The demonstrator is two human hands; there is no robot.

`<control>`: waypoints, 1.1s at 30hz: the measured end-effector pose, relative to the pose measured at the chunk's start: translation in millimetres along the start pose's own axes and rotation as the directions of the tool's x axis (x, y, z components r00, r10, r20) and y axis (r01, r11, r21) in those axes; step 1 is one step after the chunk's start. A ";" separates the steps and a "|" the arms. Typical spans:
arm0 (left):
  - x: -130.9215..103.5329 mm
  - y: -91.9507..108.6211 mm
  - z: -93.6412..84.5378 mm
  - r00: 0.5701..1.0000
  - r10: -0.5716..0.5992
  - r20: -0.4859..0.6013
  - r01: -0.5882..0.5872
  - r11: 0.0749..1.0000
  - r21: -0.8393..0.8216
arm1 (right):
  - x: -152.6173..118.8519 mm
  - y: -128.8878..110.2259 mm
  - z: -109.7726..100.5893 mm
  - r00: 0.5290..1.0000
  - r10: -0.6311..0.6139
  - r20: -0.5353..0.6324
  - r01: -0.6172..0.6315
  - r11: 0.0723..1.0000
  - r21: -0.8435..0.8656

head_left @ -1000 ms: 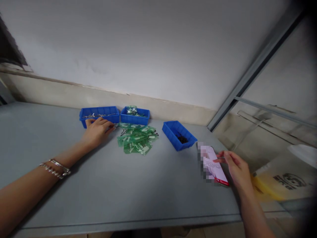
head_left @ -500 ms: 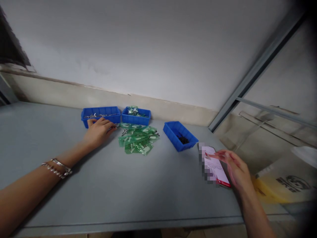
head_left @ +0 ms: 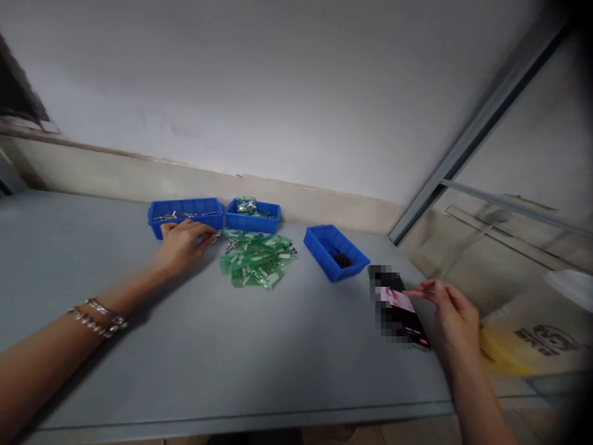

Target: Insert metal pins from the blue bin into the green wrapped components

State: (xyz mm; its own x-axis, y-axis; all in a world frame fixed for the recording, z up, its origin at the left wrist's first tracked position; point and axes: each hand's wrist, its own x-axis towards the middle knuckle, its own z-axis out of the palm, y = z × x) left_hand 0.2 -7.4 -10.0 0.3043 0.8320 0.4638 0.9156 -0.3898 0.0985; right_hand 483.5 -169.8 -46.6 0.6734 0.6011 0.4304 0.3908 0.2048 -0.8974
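My left hand (head_left: 183, 243) is closed, its fingertips pinching some small metal pieces (head_left: 215, 237) beside the left blue bin (head_left: 185, 207), which holds thin metal parts. Just right of those fingertips lies a pile of green packets (head_left: 257, 259). My right hand (head_left: 451, 309) has its index finger stretched out at the edge of a phone (head_left: 403, 312) lying on the table; nothing is held in it. The phone screen is mostly dark with a small picture in the middle.
A second blue bin (head_left: 252, 217) with packets stands against the wall. Another blue bin (head_left: 336, 252) holds dark screws near the phone. On the right are a metal frame (head_left: 433, 191) and a printed plastic bag (head_left: 542, 334).
The phone screen has turned from a white page to a dark view with a picture. My right hand has drawn back slightly to the right. My left hand has hardly moved.
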 end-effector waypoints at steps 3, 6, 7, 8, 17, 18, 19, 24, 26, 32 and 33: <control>-0.5 2.0 -1.0 1.000 0.016 0.009 -0.016 1.000 -0.010 | 0.7 1.3 -1.9 0.999 0.049 0.003 -0.049 0.998 0.047; -0.9 2.0 0.2 1.000 0.019 0.016 -0.018 1.000 -0.007 | 0.2 0.9 -2.6 0.999 0.037 -0.006 -0.036 0.999 0.033; -0.8 1.6 0.9 1.000 0.010 0.016 -0.009 1.000 -0.006 | -0.1 0.5 -2.7 0.999 0.036 -0.002 -0.036 0.999 0.032; -0.7 1.0 1.8 1.000 0.002 0.015 -0.002 1.000 -0.005 | -0.4 0.1 -2.8 0.999 0.037 0.001 -0.037 0.999 0.029; 0.6 -5.0 8.0 1.000 -0.012 0.001 0.012 1.000 -0.013 | 1.3 4.6 -5.2 0.999 0.033 0.021 -0.033 0.999 0.005; 0.6 -5.2 8.0 1.000 -0.015 0.002 0.015 1.000 -0.014 | 1.7 5.4 -5.6 0.999 0.033 0.025 -0.033 0.999 0.004; 0.6 -5.3 8.0 1.000 -0.015 0.000 0.015 1.000 -0.012 | 2.0 6.0 -6.0 0.999 0.033 0.025 -0.033 0.999 0.005; 0.7 -4.8 8.5 1.000 -0.009 -0.024 0.009 1.000 -0.005 | 2.2 6.0 -5.5 0.999 0.050 0.018 -0.050 0.999 0.005; 0.9 -3.9 8.6 1.000 -0.018 -0.025 0.018 1.000 -0.012 | 1.5 4.8 -4.4 0.998 0.059 0.017 -0.060 0.998 0.019; 3.6 -1.6 3.3 1.000 -0.013 -0.021 0.012 0.997 -0.071 | -2.0 -11.2 -1.6 0.991 -0.035 -0.126 0.035 0.999 -0.006; 4.1 -0.1 0.4 1.000 0.007 -0.009 -0.008 0.994 -0.113 | -3.9 -18.0 0.6 0.979 -0.086 -0.186 0.083 0.996 -0.020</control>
State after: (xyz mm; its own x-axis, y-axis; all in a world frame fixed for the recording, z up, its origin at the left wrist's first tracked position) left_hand 1.5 -3.7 -8.5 0.3081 0.8259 0.4721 0.8778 -0.4381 0.1935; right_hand 473.4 -175.4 -32.1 0.7425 0.4270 0.5161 0.4580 0.2385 -0.8563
